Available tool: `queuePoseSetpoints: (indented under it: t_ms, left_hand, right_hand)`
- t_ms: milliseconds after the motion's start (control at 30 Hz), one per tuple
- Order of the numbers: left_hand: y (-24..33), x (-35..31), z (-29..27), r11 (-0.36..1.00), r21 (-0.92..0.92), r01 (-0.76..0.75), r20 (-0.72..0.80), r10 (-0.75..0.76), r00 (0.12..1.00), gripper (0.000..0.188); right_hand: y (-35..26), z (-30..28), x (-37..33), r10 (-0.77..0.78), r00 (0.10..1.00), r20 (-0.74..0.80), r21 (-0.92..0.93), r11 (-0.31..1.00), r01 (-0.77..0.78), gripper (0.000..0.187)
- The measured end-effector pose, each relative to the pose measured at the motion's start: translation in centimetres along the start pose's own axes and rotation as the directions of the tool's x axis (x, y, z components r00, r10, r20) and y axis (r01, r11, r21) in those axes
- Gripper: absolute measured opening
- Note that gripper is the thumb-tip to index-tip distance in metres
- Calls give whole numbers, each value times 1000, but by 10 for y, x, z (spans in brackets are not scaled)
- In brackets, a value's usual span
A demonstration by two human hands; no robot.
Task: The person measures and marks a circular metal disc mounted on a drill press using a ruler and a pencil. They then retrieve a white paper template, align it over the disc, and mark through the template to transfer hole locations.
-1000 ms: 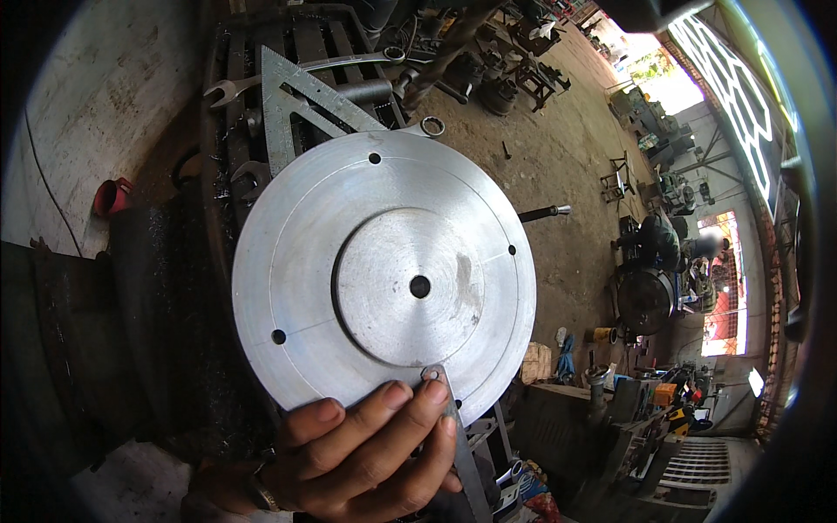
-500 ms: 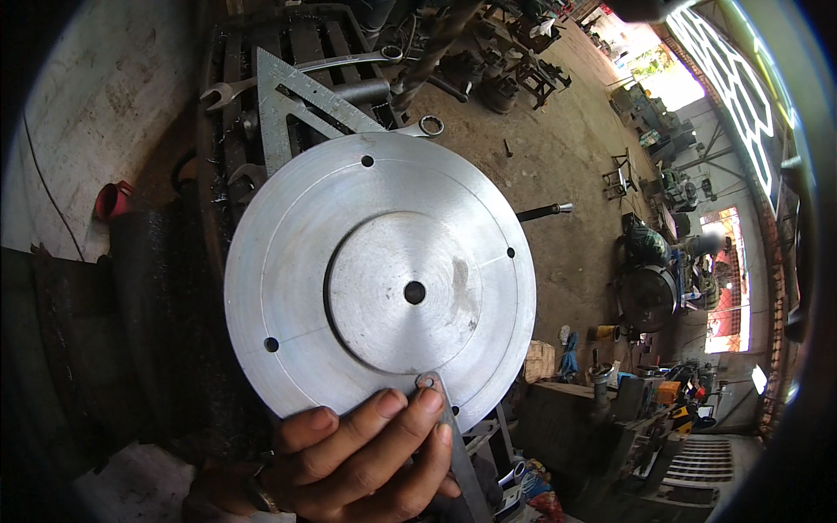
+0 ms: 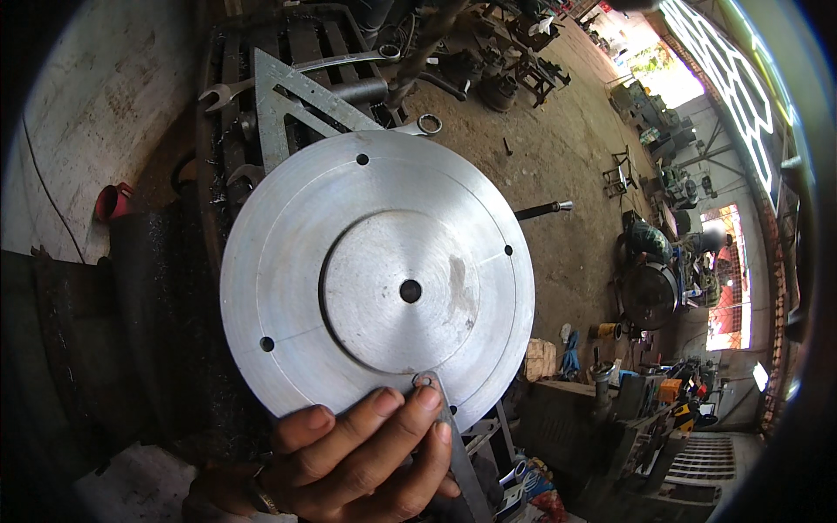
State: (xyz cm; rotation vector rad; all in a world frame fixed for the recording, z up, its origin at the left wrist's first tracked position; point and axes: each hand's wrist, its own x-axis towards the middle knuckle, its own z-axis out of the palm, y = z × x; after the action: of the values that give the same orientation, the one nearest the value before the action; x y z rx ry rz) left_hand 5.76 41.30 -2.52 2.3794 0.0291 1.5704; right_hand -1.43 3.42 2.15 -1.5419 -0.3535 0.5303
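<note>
A round silver metal disc [image 3: 357,187] with a raised hub [image 3: 375,270] fills the middle. The hub has a central hole, several small holes lie near the rim, and a fine scribed circle runs through them. My left hand [image 3: 366,462] is closed at the disc's lower edge, with fingertips over its face. It grips a dark flat metal strip [image 3: 462,466], whose rounded, holed end rests against the disc just below the hub. The thumb is mostly hidden behind the fingers. My right hand is out of view.
Behind the disc, a slotted metal table [image 3: 336,39] holds a triangular metal square [image 3: 270,109] and wrenches [image 3: 349,59]. A dark spiral drill bit [image 3: 427,48] stands above it. A black lever [image 3: 539,210] sticks out rightward. A red cup [image 3: 112,202] is at left; machines line the right.
The disc has shifted very slightly left. My left hand keeps the same grip on the metal strip.
</note>
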Motion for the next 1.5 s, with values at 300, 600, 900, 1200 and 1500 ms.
queuePoseSetpoints:
  t_ms: [300, 600, 900, 1200, 1500]
  left_hand:
    - [-19, 7, -2, 980, 35, -198, 17, 197, 980, 35]
    - [-19, 5, -1, 986, 47, -158, -23, 159, 987, 34]
    - [-18, 4, 0, 965, 54, -258, 10, 258, 966, 35]
    - [-9, 24, 7, 992, 88, -89, -46, 93, 995, 35]
    - [-36, 18, -10, 918, 61, -393, 140, 382, 914, 38]
  right_hand:
    - [7, 0, -4, -79, 997, 14, 15, 997, 78, 27]
    - [6, 6, 4, -78, 997, 14, 57, 995, 77, 25]
    - [-13, 11, 10, 103, 992, -68, 17, 995, -102, 25]
    - [-15, 10, 8, 161, 984, -74, -25, 986, -163, 30]
    - [-7, 11, 6, 37, 997, -63, 4, 999, -37, 32]
